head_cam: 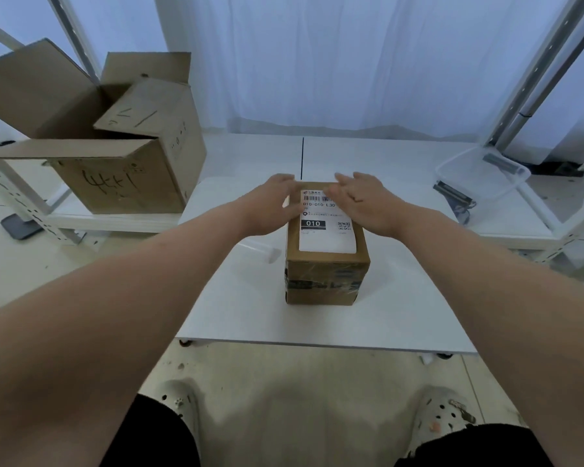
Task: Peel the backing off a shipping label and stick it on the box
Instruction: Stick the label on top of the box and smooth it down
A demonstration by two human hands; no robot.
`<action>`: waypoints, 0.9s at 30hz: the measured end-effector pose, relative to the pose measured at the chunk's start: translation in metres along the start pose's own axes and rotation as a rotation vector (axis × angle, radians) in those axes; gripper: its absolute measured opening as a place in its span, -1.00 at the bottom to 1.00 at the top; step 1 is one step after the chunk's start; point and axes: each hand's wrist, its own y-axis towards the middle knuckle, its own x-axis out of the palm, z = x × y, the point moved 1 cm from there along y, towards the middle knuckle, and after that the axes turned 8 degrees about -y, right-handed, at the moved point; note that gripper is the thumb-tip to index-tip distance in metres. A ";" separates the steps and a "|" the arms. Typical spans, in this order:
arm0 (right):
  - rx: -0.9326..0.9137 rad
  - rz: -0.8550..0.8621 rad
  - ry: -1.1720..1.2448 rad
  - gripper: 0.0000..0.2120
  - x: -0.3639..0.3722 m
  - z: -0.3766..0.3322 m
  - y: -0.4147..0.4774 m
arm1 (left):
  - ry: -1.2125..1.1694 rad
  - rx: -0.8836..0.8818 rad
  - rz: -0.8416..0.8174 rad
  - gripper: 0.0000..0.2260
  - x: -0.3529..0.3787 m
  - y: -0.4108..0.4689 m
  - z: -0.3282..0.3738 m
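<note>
One box (327, 264) is seen standing near the middle of the white surface (236, 308), its long axis running from the near edge toward the far edge. One label (326, 230) is laid flat on its top face, long side along the box, printed side up, with the barcode end toward the far edge and the blank end toward the near edge. Both hands are spread over the far end of the label: the left hand (271, 205) is held flat at the box's left edge, fingers (284, 180) extended and nothing gripped; the right hand (368, 200) is laid palm-down across the barcode, fingers loosely extended, nothing held. One strip of clear backing (258, 250) lies on the surface just left of the box.
</note>
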 end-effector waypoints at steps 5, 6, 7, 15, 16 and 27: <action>0.065 -0.070 -0.043 -0.44 0.007 0.011 -0.020 | -0.053 -0.105 -0.321 -0.35 -0.007 -0.032 0.008; 0.071 -0.075 -0.041 -0.44 0.007 0.011 -0.023 | -0.001 -0.122 -0.363 -0.23 -0.006 -0.035 0.007; 0.077 -0.077 -0.031 -0.45 0.007 0.010 -0.026 | 0.111 -0.109 -0.381 -0.12 -0.004 -0.038 0.006; -0.028 -0.187 -0.057 -0.55 0.003 -0.019 -0.033 | 0.418 0.043 -0.163 0.01 0.016 -0.032 0.000; -0.047 -0.204 -0.072 -0.54 0.003 -0.020 -0.032 | 0.408 0.041 -0.162 0.01 0.016 -0.032 -0.002; -0.095 -0.201 -0.079 -0.57 0.004 -0.026 -0.031 | 0.408 0.029 -0.074 -0.06 0.019 -0.023 0.004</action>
